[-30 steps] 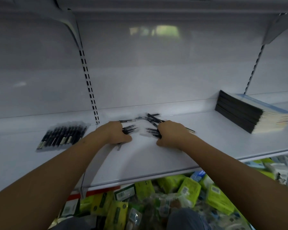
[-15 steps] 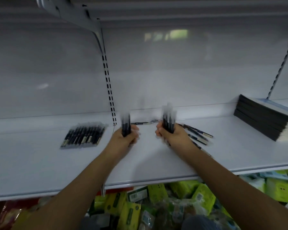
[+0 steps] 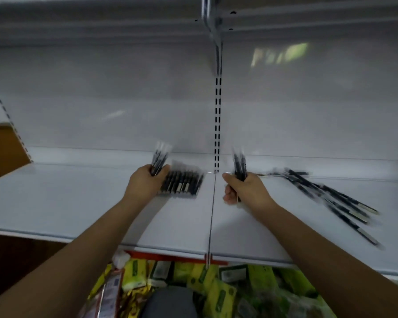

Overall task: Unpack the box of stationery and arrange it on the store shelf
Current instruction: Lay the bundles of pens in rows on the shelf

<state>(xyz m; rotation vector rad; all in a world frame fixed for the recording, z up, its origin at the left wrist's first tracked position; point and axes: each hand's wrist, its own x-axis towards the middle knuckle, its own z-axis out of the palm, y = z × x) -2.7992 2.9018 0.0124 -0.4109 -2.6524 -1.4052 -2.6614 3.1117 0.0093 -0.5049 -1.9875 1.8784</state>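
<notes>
Two bundles of slim black pens are in hand, one per fist, both held upright over the white metal store shelf. Left hand grips the left bundle of black pens low on the barrels, just beside a flat clear-wrapped pack of black pens lying on the shelf. Right hand is wrapped round the right bundle of black pens near mid-length, just right of the shelf seam. Loose black pens lie scattered in a fan on the right-hand shelf section, well apart from the pack.

Handling, judged: pens are light, stiff, smooth-barrelled. A loose bundle likely slips or splays if the grip relaxes; hold around the middle with fingers fully wrapped, tap the ends level on the shelf, lay flat. Scattered ones roll easily; sweep them together before lifting. Wrapped pack looks slippery; lift by its edges.

Hard to read: both bundles are motion-blurred, so count and tip/cap orientation cannot be told. Fingers of the left hand are hidden behind its back. Far loose pens smear into each other; number unclear. Stationery box not in view. Yellow-green packets below the shelf are partly cut off, labels illegible. Slotted upright at the back panel is sharp only mid-height.
</notes>
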